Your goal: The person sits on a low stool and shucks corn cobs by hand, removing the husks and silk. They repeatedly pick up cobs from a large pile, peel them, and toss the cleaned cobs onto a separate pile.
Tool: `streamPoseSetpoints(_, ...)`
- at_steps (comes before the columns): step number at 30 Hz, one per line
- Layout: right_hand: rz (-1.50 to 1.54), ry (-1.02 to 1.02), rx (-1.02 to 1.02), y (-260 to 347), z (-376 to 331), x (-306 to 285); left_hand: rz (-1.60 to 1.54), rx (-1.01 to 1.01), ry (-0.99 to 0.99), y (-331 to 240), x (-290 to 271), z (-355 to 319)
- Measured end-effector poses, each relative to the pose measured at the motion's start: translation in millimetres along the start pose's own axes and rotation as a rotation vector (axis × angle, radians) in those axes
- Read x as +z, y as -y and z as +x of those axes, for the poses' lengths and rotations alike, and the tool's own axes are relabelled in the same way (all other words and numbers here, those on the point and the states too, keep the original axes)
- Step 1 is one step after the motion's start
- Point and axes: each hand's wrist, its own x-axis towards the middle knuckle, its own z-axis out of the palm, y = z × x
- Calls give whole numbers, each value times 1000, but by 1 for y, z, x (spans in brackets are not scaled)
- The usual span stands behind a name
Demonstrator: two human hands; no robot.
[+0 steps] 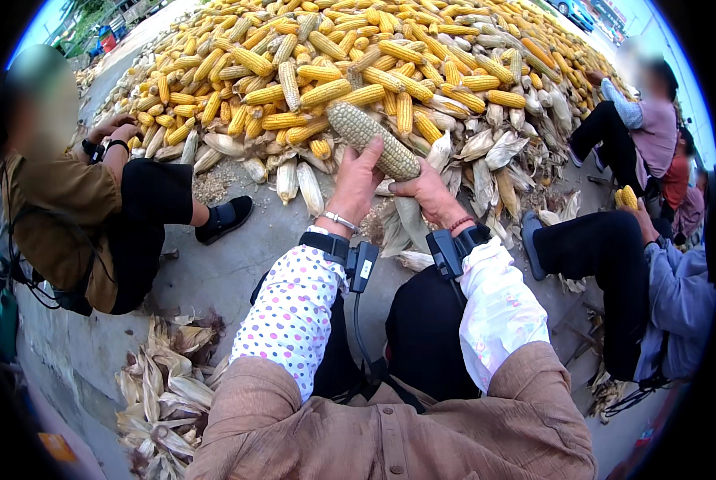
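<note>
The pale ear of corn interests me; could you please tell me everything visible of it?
The pale ear of corn is long and thick, with cream-white kernels in rows and no husk over its visible face. It slants from upper left to lower right before the corn pile. The left hand lays its thumb over it; the right hand is at its lower end, grip partly hidden.

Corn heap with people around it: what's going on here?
The camera wearer's left hand and right hand hold a pale ear of corn in front of the mostly yellow heap. Co-workers sit to both sides; one at right holds yellow corn. Husks lie on the ground, lower left.
</note>
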Motion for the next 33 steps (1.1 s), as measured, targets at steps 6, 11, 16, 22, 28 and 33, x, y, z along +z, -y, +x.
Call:
streamPoseSetpoints(6,-161,-67,-73,-2,0,22,-90,165,-184,17,2,11)
streamPoseSetpoints(11,-720,-155,-183,-1,-2,32,-335,43,-358,22,-13,27)
streamPoseSetpoints(16,-861,-144,-251,0,-11,32,-357,2,-335,21,-13,19)
streamPoseSetpoints(22,-1007,-67,-254,2,-16,28,-329,-77,-299,14,-16,18)
streamPoseSetpoints(28,-1055,64,-408,6,-24,17,-118,-84,-186,10,-24,24)
streamPoseSetpoints(33,-1234,152,-515,17,-27,13,356,5,-180,6,-33,28)
